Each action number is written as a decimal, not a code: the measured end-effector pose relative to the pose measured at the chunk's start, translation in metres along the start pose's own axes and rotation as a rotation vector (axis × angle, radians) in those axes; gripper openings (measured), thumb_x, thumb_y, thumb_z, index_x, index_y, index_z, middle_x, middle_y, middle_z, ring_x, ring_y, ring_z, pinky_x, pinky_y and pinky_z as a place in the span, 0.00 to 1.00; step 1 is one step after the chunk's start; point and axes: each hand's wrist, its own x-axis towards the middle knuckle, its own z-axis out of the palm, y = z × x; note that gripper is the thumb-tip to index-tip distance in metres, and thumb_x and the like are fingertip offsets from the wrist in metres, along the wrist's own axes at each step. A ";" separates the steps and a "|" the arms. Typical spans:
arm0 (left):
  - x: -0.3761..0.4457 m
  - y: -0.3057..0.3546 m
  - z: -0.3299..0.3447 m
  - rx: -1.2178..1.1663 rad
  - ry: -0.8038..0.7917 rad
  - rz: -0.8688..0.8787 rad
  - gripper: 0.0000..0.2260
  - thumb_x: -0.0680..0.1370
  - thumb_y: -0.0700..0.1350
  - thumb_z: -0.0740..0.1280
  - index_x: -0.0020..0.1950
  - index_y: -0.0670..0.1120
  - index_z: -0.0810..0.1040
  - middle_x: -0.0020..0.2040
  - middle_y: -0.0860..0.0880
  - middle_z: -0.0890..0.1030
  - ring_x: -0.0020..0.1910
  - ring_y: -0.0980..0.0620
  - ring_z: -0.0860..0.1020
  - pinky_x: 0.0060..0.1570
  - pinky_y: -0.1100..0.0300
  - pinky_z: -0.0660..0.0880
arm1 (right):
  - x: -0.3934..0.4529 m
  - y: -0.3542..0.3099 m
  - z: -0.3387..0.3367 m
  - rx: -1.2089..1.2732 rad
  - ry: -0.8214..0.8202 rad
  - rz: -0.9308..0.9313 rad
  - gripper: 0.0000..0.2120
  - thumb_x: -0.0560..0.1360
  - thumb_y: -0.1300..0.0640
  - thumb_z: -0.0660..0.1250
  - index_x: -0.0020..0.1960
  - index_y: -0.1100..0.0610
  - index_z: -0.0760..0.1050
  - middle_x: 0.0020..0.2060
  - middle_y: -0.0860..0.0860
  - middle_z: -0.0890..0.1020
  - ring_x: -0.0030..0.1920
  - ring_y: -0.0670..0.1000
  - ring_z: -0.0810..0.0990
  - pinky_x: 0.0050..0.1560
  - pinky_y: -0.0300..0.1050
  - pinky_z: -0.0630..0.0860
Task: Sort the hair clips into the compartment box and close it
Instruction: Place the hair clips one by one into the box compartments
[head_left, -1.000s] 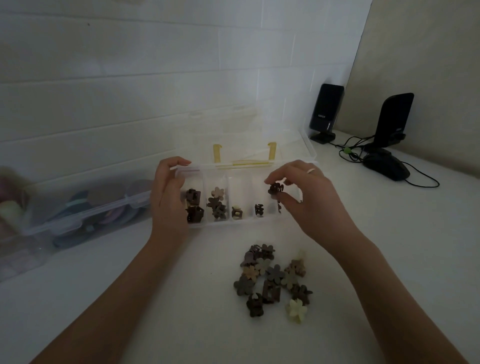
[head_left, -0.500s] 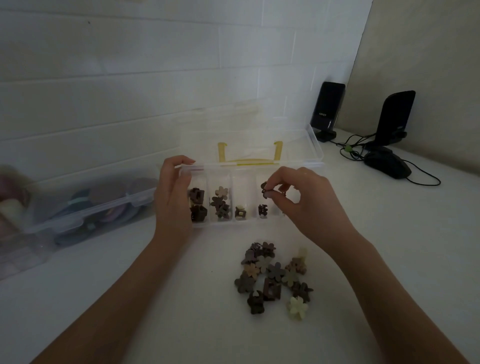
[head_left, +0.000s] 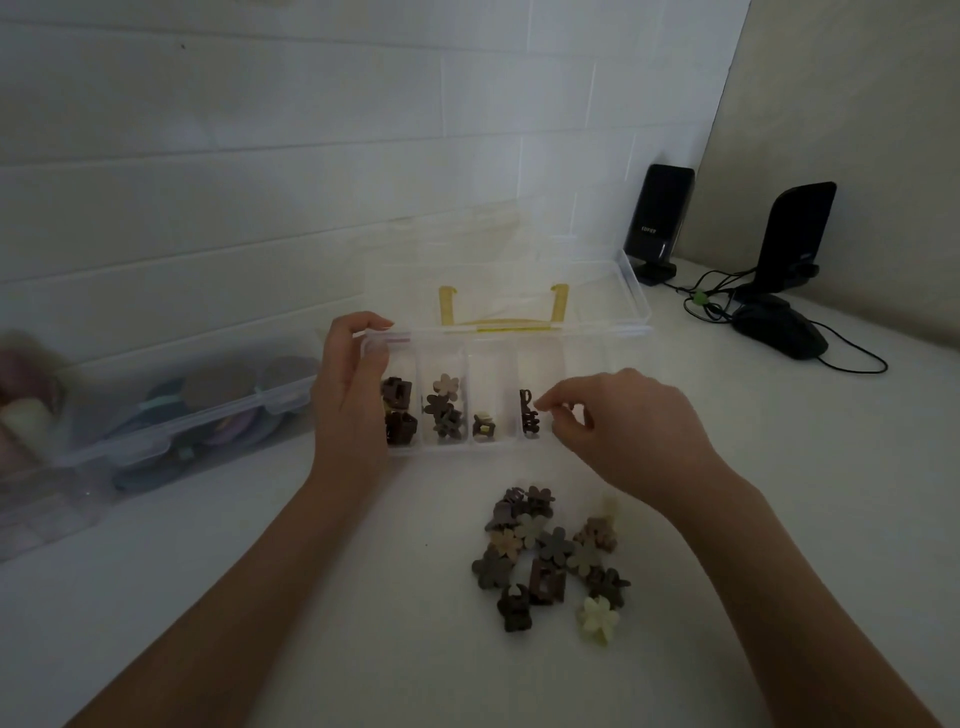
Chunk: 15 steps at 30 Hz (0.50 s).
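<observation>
A clear compartment box (head_left: 492, 358) stands open on the white table, its lid (head_left: 597, 291) lying back toward the wall. My left hand (head_left: 348, 395) grips the box's left end. My right hand (head_left: 634, 431) hovers over the right compartments, fingertips pinching a dark hair clip (head_left: 525, 400) low in the fourth compartment, above another dark clip. Brown square clips, flower clips and a small pale clip fill the first three compartments. A pile of loose hair clips (head_left: 550, 551), brown, grey and cream, lies in front of the box.
A long clear storage bin (head_left: 171, 415) with coloured items sits at the left against the tiled wall. Two black speakers (head_left: 660, 223) (head_left: 795, 234), a black mouse (head_left: 779, 332) and cables occupy the back right corner.
My right hand has lowered the dark clip from above the box down into the fourth compartment. The left hand has kept its hold on the box's left end.
</observation>
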 end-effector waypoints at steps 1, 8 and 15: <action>0.000 0.000 0.000 0.008 -0.002 0.002 0.07 0.76 0.44 0.58 0.52 0.49 0.73 0.47 0.56 0.75 0.48 0.46 0.74 0.52 0.29 0.70 | -0.001 -0.002 0.002 -0.019 -0.035 0.001 0.12 0.78 0.51 0.58 0.54 0.44 0.79 0.30 0.41 0.75 0.31 0.43 0.74 0.33 0.38 0.70; -0.001 0.002 0.000 0.038 -0.006 0.013 0.07 0.76 0.42 0.58 0.51 0.50 0.72 0.45 0.61 0.75 0.46 0.51 0.74 0.50 0.32 0.73 | -0.002 -0.007 -0.002 0.040 -0.072 0.003 0.16 0.78 0.54 0.57 0.61 0.42 0.75 0.38 0.42 0.81 0.35 0.44 0.76 0.36 0.39 0.71; 0.001 0.000 0.001 0.032 0.004 -0.003 0.07 0.75 0.42 0.59 0.51 0.50 0.73 0.46 0.61 0.75 0.48 0.50 0.74 0.53 0.31 0.72 | -0.010 -0.013 -0.025 0.146 -0.201 -0.168 0.09 0.72 0.56 0.64 0.41 0.46 0.82 0.22 0.31 0.73 0.28 0.36 0.73 0.28 0.31 0.59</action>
